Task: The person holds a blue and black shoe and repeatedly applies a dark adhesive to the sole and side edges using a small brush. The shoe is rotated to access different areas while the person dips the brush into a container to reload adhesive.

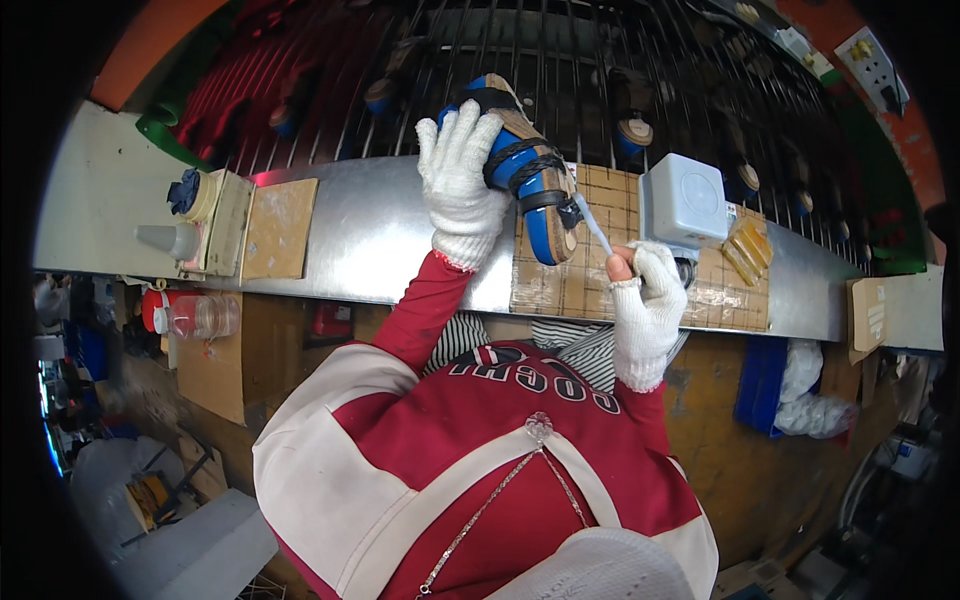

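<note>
A sandal (pixel 553 177) with black braided straps and a tan sole sits on a blue shoe last (pixel 540 233). My left hand (pixel 462 190), in a white knit glove, grips it from the left side, its fingers closed near the upper straps. In my right hand (pixel 645 310) is a thin white stick-like applicator (pixel 592 225), pinched between thumb and fingers; the thumb tip is bare of the glove. The applicator's far end meets the sandal's edge by the lower strap; its tip is too small to make out. A grid-marked cardboard sheet (pixel 560 298) lies beneath.
A white box-shaped container (pixel 688 205) stands right of the sandal, beside a yellowish block (pixel 747 252). Beyond the metal ledge (pixel 380 215) runs a rack of rods (pixel 450 45) carrying more shoes on lasts. A board (pixel 280 230) and a grey cone (pixel 168 240) are at left.
</note>
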### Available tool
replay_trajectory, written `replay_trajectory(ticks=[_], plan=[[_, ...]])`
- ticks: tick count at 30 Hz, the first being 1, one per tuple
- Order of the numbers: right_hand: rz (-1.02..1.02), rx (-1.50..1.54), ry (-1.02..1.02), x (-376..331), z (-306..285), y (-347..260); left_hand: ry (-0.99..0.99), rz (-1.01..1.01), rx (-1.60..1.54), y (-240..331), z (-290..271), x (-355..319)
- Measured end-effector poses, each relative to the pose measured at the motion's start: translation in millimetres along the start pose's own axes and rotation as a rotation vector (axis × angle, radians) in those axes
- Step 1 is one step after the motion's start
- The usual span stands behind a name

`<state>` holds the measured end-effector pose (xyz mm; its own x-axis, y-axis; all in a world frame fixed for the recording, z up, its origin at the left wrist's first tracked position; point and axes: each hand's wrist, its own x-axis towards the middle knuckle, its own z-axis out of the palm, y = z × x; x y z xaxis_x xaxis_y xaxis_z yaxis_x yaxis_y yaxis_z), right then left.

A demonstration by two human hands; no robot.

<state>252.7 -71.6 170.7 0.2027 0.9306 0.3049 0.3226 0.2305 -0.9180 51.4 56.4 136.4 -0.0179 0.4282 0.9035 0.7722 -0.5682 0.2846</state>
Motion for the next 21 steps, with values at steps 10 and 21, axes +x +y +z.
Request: replay_trajectory(ticks=[10,21], plan=[[-0.101,0.045,0.051,10,8,5,-0.094,-0.110,-0.013,7,-3,9],[-0.312,0.013,-0.008,51,-6,7,-0.828,-0.641,-0.159,35,-21,29]])
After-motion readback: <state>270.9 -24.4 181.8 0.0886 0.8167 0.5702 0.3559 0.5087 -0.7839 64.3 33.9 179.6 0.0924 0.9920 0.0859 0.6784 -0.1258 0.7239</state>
